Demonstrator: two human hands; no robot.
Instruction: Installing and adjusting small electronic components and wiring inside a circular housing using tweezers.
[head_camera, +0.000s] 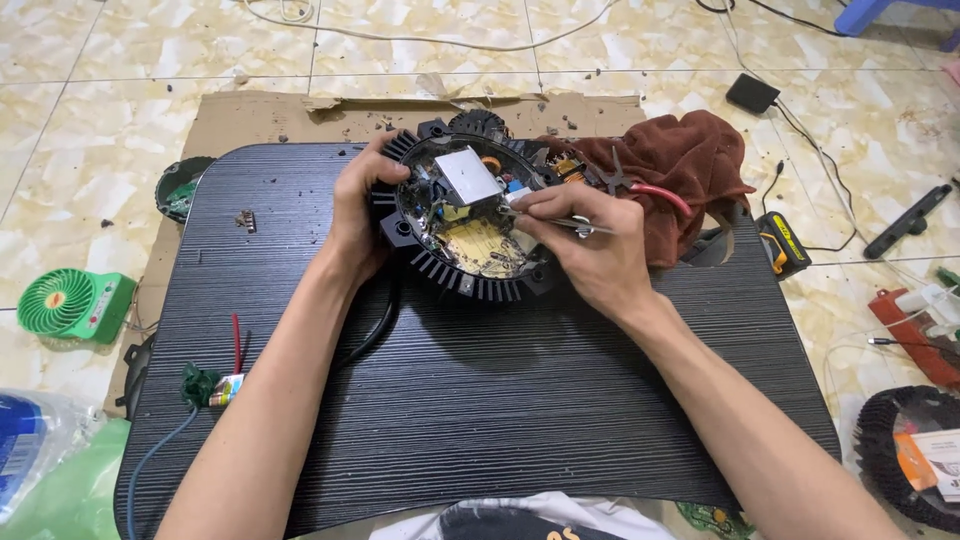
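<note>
A round black finned housing (455, 275) with an exposed circuit board (478, 240) and a white square part inside lies on a black ribbed work board (480, 400). My left hand (358, 215) grips the housing's left rim. My right hand (590, 245) holds thin metal tweezers (560, 221), their tips reaching into the board near the white part. A black cable (372, 335) runs from the housing under my left forearm.
Red-handled pliers (645, 187) lie on a brown cloth (690, 160) to the right. A green mini fan (70, 305) sits at left, and a small screw cluster (246, 220) rests on the board. Cardboard (250, 115), cables, a black adapter (752, 93) and other parts lie on the tiled floor.
</note>
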